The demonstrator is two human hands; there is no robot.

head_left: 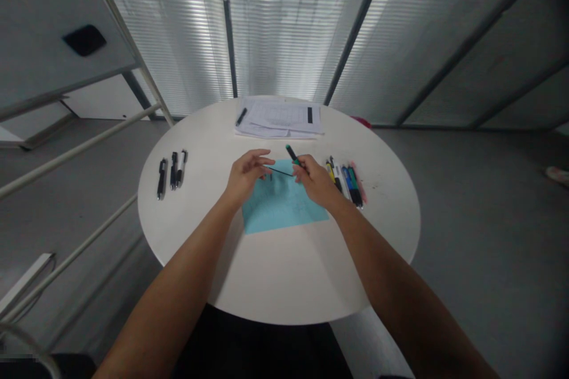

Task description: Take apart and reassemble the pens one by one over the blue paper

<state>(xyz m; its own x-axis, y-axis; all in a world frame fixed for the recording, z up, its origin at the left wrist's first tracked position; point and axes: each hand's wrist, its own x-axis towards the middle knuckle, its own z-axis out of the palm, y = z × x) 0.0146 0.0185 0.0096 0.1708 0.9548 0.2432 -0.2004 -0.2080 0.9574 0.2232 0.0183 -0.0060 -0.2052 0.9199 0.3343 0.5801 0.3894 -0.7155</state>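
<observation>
A light-blue sheet of paper (284,213) lies on the round white table, under both hands. In my right hand (315,180), closed fingers hold a black-and-green pen (291,153), its dark end pointing up and away. Between the two hands runs a thin dark rod (281,172), much like a pen refill. My left hand (249,174) has thumb and fingers bent around the rod's left end; the exact contact is too small to see clearly. Just below those fingertips is a small dark mark or piece (271,177), which I cannot make out.
To the right lie several coloured pens (349,180) in a row. Three pens (173,170) lie at the left. Stacked printed papers (280,117) with a black pen (241,116) on top sit at the table's (284,284) far edge. A white metal rail (80,145) stands left.
</observation>
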